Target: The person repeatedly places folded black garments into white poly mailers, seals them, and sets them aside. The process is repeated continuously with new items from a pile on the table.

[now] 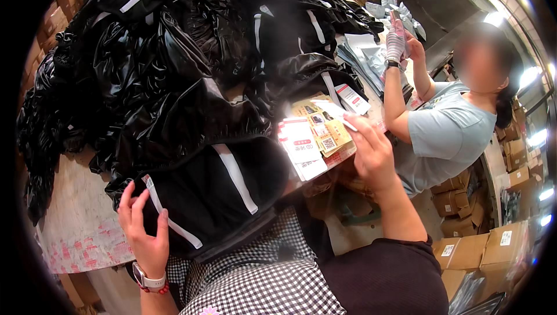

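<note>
A black fabric piece (196,184) with a gathered elastic edge and white strips lies open before me at the table's front. My left hand (145,225) is at its left end, fingers spread beside a white strip (174,223) that bears a small label. Whether those fingertips touch the cloth, I cannot tell. To the right, my right hand (376,154) pinches a thin white card (333,109), seen nearly edge-on. Beneath it are a stack of yellow printed leaflets (335,134) and a fanned pile of white printed cards (302,145).
Shiny black fabric pieces (165,53) are heaped over the table (78,215). Another white card (352,98) lies on cloth at right. A co-worker (452,119) in a light blue shirt stands beside grey plastic bags (363,58). Cardboard boxes (470,249) are stacked at lower right.
</note>
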Available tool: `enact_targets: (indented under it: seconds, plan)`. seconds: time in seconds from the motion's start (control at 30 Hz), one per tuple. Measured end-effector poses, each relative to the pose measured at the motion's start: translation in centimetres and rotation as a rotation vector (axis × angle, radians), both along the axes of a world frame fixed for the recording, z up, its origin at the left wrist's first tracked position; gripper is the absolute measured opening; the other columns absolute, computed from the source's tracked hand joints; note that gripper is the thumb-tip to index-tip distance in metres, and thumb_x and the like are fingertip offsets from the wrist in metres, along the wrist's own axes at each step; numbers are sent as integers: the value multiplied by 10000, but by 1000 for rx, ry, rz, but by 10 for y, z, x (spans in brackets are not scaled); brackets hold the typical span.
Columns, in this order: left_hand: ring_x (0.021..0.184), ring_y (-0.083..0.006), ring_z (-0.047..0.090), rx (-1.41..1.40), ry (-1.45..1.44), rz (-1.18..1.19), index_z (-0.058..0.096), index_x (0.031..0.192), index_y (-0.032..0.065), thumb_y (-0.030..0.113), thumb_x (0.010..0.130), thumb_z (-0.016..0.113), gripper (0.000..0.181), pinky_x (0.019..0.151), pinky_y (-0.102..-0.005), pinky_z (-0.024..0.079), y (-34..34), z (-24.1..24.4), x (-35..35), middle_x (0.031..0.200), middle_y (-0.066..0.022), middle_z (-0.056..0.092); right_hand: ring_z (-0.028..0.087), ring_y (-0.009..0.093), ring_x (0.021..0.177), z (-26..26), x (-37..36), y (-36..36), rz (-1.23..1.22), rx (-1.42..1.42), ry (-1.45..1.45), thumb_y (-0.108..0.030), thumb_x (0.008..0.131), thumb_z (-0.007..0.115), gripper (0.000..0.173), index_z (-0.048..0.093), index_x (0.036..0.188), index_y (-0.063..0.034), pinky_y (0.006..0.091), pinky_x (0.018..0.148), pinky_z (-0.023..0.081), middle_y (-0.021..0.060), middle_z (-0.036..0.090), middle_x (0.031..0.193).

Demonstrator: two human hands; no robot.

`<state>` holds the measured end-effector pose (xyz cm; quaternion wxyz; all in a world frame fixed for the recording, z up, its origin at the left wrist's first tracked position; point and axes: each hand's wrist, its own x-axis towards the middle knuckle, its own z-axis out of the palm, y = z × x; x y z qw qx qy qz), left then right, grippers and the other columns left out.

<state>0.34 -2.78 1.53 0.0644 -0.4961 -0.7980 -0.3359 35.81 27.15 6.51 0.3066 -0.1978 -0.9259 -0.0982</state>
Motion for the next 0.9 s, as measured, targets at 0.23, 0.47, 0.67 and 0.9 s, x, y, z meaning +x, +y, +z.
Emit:
enact_targets:
  seconds: [0.23,0.47,0.67,0.9]
  plan:
    - [1434,-392,494,8,34,-13,603,1403,6,136,957,693,472,1201,-467,379,27,9,-22,1570,-182,511,668,362,1190,-57,29,22,17,-14,-233,18,837,611,213,677,1027,87,450,1034,556,176,676,1329]
    - [1180,-401,598,-135,116,-55,595,1377,-22,127,876,778,553,1022,-455,461,53,-8,-36,1345,-186,604,732,304,1063,-56,34,27,16,-183,-138,-24,808,715,115,742,920,-23,424,927,595,72,776,1167]
    - [973,-328,629,10,141,-58,729,1069,42,108,902,738,180,863,-438,470,61,5,-33,1025,-103,655,741,327,1075,-1,29,18,-95,-460,-7,-50,963,677,137,743,1023,54,394,947,572,180,752,1252]
    - [863,-265,612,271,152,-42,765,1088,51,70,913,745,176,819,-373,449,67,40,-21,954,-75,661,720,252,1024,10,-97,-104,276,47,393,-74,976,570,224,742,922,59,370,940,511,181,745,1167]
